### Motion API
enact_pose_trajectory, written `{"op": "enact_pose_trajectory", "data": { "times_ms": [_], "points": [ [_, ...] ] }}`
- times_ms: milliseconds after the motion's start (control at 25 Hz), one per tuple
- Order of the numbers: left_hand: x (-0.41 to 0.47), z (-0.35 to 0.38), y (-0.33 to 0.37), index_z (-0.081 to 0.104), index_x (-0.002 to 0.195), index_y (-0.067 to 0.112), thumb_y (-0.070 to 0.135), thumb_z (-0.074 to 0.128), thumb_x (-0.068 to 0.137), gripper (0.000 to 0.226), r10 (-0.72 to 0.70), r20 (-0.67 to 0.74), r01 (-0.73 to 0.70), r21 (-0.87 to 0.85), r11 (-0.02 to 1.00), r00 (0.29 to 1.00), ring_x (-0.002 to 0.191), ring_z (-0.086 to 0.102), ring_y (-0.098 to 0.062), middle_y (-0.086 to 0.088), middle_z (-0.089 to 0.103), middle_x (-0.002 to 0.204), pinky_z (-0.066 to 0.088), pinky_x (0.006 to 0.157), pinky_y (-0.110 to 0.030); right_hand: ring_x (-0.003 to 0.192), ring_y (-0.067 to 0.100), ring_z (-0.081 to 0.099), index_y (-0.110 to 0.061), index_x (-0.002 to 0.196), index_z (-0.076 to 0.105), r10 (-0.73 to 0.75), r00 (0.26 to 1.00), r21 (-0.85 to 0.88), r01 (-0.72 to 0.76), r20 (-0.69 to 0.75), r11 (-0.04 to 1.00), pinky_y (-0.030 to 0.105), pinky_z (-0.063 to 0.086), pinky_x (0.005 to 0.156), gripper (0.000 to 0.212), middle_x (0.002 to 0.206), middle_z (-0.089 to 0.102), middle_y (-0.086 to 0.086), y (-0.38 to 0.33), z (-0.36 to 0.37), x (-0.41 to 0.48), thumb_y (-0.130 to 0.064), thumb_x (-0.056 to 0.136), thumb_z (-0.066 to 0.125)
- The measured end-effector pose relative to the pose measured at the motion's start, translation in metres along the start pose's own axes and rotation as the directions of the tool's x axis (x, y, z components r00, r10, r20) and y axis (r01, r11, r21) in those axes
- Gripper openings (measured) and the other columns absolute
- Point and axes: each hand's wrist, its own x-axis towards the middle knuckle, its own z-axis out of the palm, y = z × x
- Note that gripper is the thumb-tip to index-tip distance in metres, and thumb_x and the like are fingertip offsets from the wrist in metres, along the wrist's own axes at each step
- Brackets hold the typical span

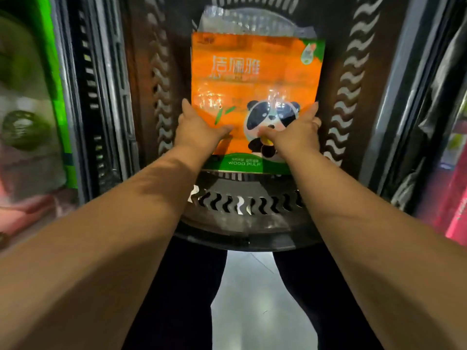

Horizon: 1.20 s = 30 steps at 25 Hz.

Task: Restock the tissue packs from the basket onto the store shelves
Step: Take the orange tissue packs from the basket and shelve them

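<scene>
Down inside the dark slotted plastic basket (pixel 242 233), an orange plastic-wrapped tissue pack (pixel 255 79) lies with its printed face toward the camera. The face shows white lettering, a panda picture low on the right, and a green band along the near edge reading "WOOD PULP". A flap of clear wrapping (pixel 252 21) sticks out past the pack's far edge. The pack sits about midway between the basket's two long walls, and I cannot tell whether it rests on the basket's bottom or is held just off it.

Both hands hold the pack at its near half. The left hand (pixel 199 127) clasps the left edge: its thumb lies flat across the orange face, one finger runs straight up along the edge, and the other fingers are hidden behind the pack. The right hand (pixel 295 132) mirrors it on the right edge, with its thumb pressed over the panda, one finger pointing up along the side and the rest curled round the edge. Both bare forearms reach in from the lower corners of the view.

Rows of wavy cut-outs pierce the basket's walls, and its thick near rim is just in front of the person's dark trousers (pixel 177 286). Grey glossy floor (pixel 252 299) shows between the legs. Blurred green and white packaged goods (pixel 30 122) stand to the left of the basket, and a blurred pink-red item (pixel 457 210) stands to the right.
</scene>
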Motion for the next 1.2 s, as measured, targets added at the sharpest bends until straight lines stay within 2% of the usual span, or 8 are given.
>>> {"op": "enact_pose_trajectory", "data": {
  "times_ms": [120,200,400,520,680,920,1040,1200],
  "points": [
    [0.012,0.005,-0.004,0.028,0.143,0.008,0.035,0.081,0.074,0.091,-0.059,0.032,0.062,-0.128,0.99,0.998,0.127,0.048,-0.028,-0.011,0.048,0.139,0.041,0.102,-0.036,0.135,0.034,0.037,-0.014,0.154,-0.009,0.018,0.999,0.05,-0.016,-0.036,0.999,0.043,0.04,0.106,0.124,0.156,0.014,0.012,0.0,0.007,0.005,-0.038,0.074,0.082],
    [0.01,0.007,-0.003,0.034,0.136,0.011,0.03,0.083,0.072,0.083,-0.068,0.016,0.069,-0.163,0.984,0.998,0.123,0.05,-0.028,-0.01,0.051,0.135,0.042,0.1,-0.036,0.135,0.033,0.038,-0.014,0.154,-0.005,0.014,0.998,0.027,-0.013,-0.064,1.0,0.042,0.04,0.105,0.121,0.155,0.017,0.011,0.001,0.008,0.002,-0.035,0.073,0.083],
    [-0.015,0.0,0.003,0.031,0.139,0.013,0.031,0.085,0.068,0.091,-0.079,-0.044,0.072,-0.151,0.986,0.996,0.123,0.048,-0.03,-0.01,0.047,0.135,0.042,0.104,-0.046,0.135,0.032,0.037,-0.015,0.154,0.002,0.012,0.994,0.034,-0.008,-0.109,0.999,0.043,0.042,0.103,0.118,0.153,0.022,0.01,-0.001,-0.002,-0.019,-0.034,0.071,0.084],
    [-0.045,-0.014,0.014,0.022,0.145,0.013,0.033,0.082,0.072,0.097,-0.098,-0.078,0.09,-0.11,0.99,0.992,0.13,0.041,-0.032,-0.01,0.039,0.142,0.036,0.109,-0.046,0.136,0.032,0.035,-0.016,0.154,0.003,0.012,0.989,0.06,-0.004,-0.144,0.998,0.046,0.041,0.106,0.117,0.153,0.023,0.01,-0.004,-0.012,-0.043,-0.032,0.071,0.084],
    [-0.098,-0.041,0.024,0.013,0.149,0.008,0.038,0.077,0.078,0.1,-0.01,-0.138,0.012,0.014,1.0,0.99,0.133,0.036,-0.035,-0.014,0.034,0.146,0.03,0.111,-0.046,0.137,0.032,0.035,-0.017,0.153,0.006,0.017,0.986,0.111,0.002,-0.169,0.994,0.049,0.039,0.107,0.115,0.153,0.027,0.01,-0.008,-0.034,-0.088,-0.032,0.07,0.085],
    [-0.176,-0.102,0.033,0.029,0.143,0.015,0.041,0.083,0.069,0.095,0.08,-0.187,-0.09,-0.048,0.995,0.979,0.127,0.043,-0.028,-0.008,0.043,0.135,0.036,0.108,-0.045,0.137,0.029,0.037,-0.018,0.152,0.017,-0.01,0.976,0.183,0.05,-0.216,0.982,0.048,0.038,0.107,0.115,0.151,0.032,0.006,-0.018,-0.094,-0.183,-0.039,0.064,0.088],
    [-0.228,-0.143,0.04,0.034,0.141,0.013,0.042,0.084,0.066,0.094,0.132,-0.226,-0.159,-0.108,0.981,0.965,0.124,0.046,-0.028,-0.009,0.045,0.133,0.039,0.103,-0.04,0.138,0.03,0.033,-0.016,0.152,0.018,-0.103,0.977,0.15,0.132,-0.188,0.98,0.044,0.035,0.108,0.114,0.15,0.033,0.008,-0.031,-0.136,-0.237,-0.042,0.064,0.087],
    [-0.304,-0.192,0.04,0.036,0.14,0.012,0.042,0.084,0.066,0.094,0.142,-0.316,-0.211,-0.196,0.958,0.938,0.125,0.046,-0.028,-0.009,0.047,0.134,0.04,0.103,-0.041,0.124,0.026,0.043,-0.021,0.139,0.033,-0.326,0.929,0.17,0.355,-0.176,0.919,0.033,0.039,0.099,0.097,0.13,0.043,0.001,-0.048,-0.183,-0.307,-0.035,0.061,0.089]
  ]
}}
